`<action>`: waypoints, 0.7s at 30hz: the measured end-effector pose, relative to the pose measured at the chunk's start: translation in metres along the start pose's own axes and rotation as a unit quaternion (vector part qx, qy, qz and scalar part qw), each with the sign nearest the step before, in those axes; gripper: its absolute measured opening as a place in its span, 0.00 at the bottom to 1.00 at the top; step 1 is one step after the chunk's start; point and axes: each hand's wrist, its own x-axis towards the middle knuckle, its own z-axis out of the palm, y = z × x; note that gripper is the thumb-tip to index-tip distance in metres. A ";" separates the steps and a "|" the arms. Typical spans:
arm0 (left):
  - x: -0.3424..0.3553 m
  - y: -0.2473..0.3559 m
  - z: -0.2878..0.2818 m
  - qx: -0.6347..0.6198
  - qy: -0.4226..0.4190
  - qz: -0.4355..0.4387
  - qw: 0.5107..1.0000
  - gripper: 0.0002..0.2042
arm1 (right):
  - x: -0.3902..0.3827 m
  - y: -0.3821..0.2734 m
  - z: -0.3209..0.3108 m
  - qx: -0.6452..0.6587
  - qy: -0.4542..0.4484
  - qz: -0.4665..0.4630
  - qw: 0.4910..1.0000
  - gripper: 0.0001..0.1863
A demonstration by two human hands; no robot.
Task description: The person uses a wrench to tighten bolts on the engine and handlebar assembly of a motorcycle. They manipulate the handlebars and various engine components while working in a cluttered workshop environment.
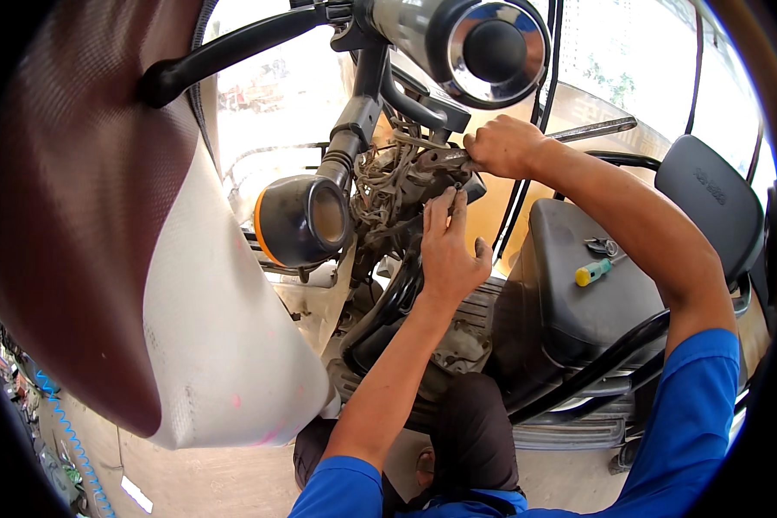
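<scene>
My right hand (pixel 502 147) is closed around a long metal wrench (pixel 591 130). Its handle sticks out to the right of my fist, and its worn head (pixel 443 161) sits to the left among the steering-column parts. Just below, my left hand (pixel 451 255) has its fingers stretched upward and its thumb apart. Its fingertips reach a dark part (pixel 468 185) under the wrench head; whether they press on it I cannot tell. A tangle of dusty wires (pixel 380 186) hangs left of both hands, in the exposed front of a three-wheeled vehicle.
A black seat (pixel 570 259) at the right carries a yellow-and-green screwdriver (pixel 597 271) and keys (pixel 603 246). Left of the wires is a round black lamp (pixel 306 220). Above are a chrome-ringed headlamp-like housing (pixel 492 52) and a black lever (pixel 233 52). A maroon-and-white cover (pixel 216 345) hangs at the left.
</scene>
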 end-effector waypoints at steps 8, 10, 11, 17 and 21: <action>0.000 0.001 -0.001 -0.001 0.000 -0.004 1.000 0.32 | -0.002 -0.001 -0.007 -0.013 0.001 -0.010 1.000 0.20; -0.001 0.001 -0.001 0.000 0.001 -0.006 1.000 0.32 | -0.002 -0.005 -0.011 -0.004 -0.016 0.008 1.000 0.19; -0.001 0.000 -0.001 0.001 0.000 -0.006 1.000 0.32 | -0.001 -0.006 -0.012 0.000 -0.024 0.017 1.000 0.19; 0.000 0.002 0.000 -0.002 0.002 -0.001 1.000 0.31 | 0.002 -0.002 -0.009 0.024 -0.007 0.014 1.000 0.15; -0.001 0.002 0.000 -0.008 0.003 -0.004 1.000 0.31 | 0.003 0.000 -0.002 0.008 0.001 -0.004 1.000 0.15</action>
